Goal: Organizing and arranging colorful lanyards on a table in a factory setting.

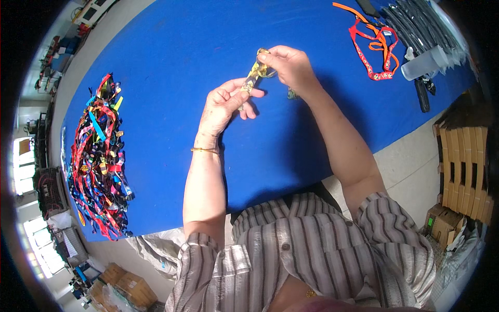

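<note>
The left hand [221,105] and right hand [295,67] pinch a narrow yellow-and-black fabric strap [253,76] between their fingers [254,93] above the blue worktop [171,78].

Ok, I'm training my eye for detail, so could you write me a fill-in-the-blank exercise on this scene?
Of the left hand and right hand, the ____ is nearer the multicoloured strap pile.
A yellow-patterned strap is held by both ____.
The tabletop's colour is ____.
The shirt is patterned with ____.

Missing words: left; hands; blue; stripes.
</note>
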Demonstrator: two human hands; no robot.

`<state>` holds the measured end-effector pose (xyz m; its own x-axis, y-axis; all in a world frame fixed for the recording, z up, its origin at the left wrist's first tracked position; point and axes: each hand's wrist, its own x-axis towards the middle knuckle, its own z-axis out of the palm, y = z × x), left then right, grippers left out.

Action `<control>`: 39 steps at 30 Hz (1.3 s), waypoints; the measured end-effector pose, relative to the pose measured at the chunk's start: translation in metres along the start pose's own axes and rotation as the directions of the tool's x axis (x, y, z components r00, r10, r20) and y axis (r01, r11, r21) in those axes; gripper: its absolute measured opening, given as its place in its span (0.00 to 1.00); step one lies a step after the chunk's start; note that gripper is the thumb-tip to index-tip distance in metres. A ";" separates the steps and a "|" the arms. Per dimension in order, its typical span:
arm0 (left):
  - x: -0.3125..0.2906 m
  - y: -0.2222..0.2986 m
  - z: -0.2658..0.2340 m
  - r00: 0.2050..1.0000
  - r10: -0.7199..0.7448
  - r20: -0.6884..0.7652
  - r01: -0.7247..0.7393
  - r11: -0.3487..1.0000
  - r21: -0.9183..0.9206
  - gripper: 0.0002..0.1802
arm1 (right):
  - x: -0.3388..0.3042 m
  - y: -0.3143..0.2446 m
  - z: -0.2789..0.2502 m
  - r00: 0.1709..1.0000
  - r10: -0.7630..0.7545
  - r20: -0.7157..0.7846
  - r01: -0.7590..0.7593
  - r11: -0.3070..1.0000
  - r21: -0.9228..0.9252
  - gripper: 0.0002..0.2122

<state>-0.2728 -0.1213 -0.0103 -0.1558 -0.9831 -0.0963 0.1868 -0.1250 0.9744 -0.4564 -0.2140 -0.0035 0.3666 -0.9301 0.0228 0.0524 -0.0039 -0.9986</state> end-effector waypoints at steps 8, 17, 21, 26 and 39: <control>0.001 -0.003 -0.008 0.997 0.031 0.064 -0.021 0.988 -0.154 0.22 | 0.005 0.003 -0.007 0.998 0.055 0.031 -0.055 0.998 0.014 0.10; 0.004 -0.006 0.002 0.996 0.072 -0.046 -0.081 0.967 -0.241 0.16 | -0.009 0.001 0.014 0.963 0.019 0.268 0.000 0.998 -0.068 0.09; 0.008 -0.010 0.003 0.992 0.084 -0.097 -0.094 0.990 -0.106 0.13 | -0.005 0.020 0.019 0.954 -0.063 0.294 0.067 0.998 -0.002 0.08; 0.011 -0.013 0.003 0.946 0.149 -0.289 -0.213 0.956 -0.203 0.06 | 0.000 0.026 0.023 0.936 -0.205 0.285 0.167 0.974 0.151 0.11; 0.009 -0.008 -0.012 0.912 0.167 -0.374 -0.273 0.929 -0.252 0.11 | -0.010 -0.004 0.005 0.878 0.158 0.452 -0.172 0.985 -0.010 0.13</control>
<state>-0.2636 -0.1308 -0.0214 0.2519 -0.9677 -0.0014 0.4601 0.1185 0.8799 -0.4550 -0.2031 0.0002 0.7496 -0.6515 -0.1167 -0.0212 0.1525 -0.9881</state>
